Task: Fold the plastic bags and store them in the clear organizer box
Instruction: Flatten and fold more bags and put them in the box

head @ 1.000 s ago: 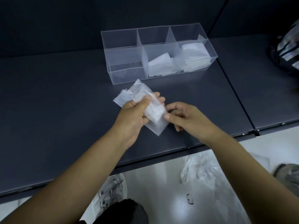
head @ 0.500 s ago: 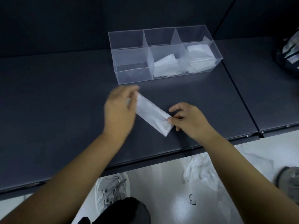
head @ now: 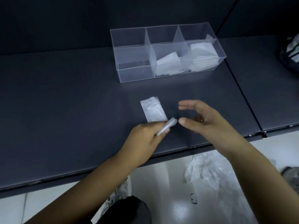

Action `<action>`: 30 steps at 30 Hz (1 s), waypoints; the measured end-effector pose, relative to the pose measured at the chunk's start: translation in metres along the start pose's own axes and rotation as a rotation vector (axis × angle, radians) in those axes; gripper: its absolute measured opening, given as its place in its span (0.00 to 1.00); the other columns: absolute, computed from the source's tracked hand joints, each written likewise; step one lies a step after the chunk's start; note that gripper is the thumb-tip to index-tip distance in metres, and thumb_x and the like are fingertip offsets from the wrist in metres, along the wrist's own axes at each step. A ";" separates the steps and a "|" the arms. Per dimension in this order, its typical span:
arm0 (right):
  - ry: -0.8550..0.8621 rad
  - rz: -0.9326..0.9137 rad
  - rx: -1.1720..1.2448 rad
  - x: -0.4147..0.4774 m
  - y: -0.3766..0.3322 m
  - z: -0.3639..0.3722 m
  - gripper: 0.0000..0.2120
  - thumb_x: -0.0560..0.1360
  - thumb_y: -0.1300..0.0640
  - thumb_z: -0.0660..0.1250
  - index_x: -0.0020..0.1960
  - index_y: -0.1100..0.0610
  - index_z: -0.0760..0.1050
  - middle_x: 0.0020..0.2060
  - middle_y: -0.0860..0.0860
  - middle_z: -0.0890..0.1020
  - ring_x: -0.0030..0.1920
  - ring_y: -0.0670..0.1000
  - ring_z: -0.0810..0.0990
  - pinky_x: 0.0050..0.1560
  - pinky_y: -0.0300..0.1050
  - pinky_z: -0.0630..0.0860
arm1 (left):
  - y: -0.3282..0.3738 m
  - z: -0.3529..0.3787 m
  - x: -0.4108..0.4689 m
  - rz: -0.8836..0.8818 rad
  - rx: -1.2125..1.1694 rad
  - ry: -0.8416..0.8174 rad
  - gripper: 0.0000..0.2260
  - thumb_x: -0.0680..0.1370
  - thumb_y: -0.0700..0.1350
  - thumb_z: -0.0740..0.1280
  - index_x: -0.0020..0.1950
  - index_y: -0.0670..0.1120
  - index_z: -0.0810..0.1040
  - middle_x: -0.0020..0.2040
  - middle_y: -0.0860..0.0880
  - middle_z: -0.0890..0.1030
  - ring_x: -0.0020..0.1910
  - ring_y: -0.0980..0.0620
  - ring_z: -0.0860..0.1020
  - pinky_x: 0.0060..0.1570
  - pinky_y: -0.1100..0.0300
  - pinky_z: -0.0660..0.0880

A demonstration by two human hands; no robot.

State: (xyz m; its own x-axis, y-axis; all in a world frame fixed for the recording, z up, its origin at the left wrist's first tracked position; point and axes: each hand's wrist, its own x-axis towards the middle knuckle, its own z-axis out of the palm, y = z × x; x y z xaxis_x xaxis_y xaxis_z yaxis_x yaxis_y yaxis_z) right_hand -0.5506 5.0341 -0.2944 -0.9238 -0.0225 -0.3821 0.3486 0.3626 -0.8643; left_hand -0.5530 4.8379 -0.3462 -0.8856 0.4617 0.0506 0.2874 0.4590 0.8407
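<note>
Bench (head: pixel 64 110): dark, organizer box (head: pixel 215 50) at back.
Bag (head: pixel 152 111): long axis runs away from left hand (head: pixel 145 136), which pinches its near end.
Right hand (head: pixel 205 117): fingers spread, empty.

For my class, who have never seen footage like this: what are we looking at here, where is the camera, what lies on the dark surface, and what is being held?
There is no machine here: a person works with two bare hands. The single camera is worn on the person's head and looks forward and down, so both arms reach in from the bottom of the picture.

On the dark shelf stands a clear organizer box with three compartments. Its left one looks empty; the middle and right ones hold folded plastic bags.

The left hand pinches the near end of a folded plastic bag, whose far part lies flat on the shelf. The right hand is open beside it, holding nothing. More loose plastic lies on the floor below.
</note>
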 end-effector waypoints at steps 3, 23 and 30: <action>-0.158 -0.004 0.009 0.008 0.008 0.009 0.21 0.72 0.61 0.72 0.62 0.48 0.74 0.53 0.42 0.83 0.36 0.45 0.72 0.43 0.32 0.74 | -0.008 -0.010 0.015 -0.132 -0.109 -0.042 0.10 0.80 0.52 0.62 0.46 0.52 0.81 0.31 0.46 0.73 0.31 0.57 0.69 0.34 0.56 0.69; 0.229 0.130 -0.240 0.052 0.004 0.050 0.05 0.72 0.55 0.73 0.41 0.57 0.83 0.33 0.49 0.83 0.33 0.47 0.79 0.41 0.44 0.78 | -0.023 0.001 0.028 0.082 0.564 0.209 0.15 0.76 0.44 0.67 0.61 0.42 0.78 0.62 0.44 0.77 0.64 0.41 0.73 0.65 0.50 0.61; 0.386 0.008 -0.475 0.046 0.016 0.073 0.08 0.73 0.49 0.71 0.44 0.53 0.76 0.41 0.46 0.78 0.43 0.47 0.76 0.49 0.46 0.72 | -0.040 0.001 0.025 -0.089 0.761 -0.067 0.30 0.80 0.61 0.42 0.79 0.49 0.48 0.79 0.54 0.48 0.77 0.51 0.41 0.71 0.46 0.29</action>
State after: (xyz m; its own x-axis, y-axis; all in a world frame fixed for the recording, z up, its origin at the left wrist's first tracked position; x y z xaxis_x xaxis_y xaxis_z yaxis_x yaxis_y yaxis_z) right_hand -0.5756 4.9708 -0.3492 -0.9432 0.2885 -0.1649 0.3289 0.7390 -0.5880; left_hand -0.5863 4.8319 -0.3795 -0.9001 0.4324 -0.0528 0.4094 0.8812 0.2364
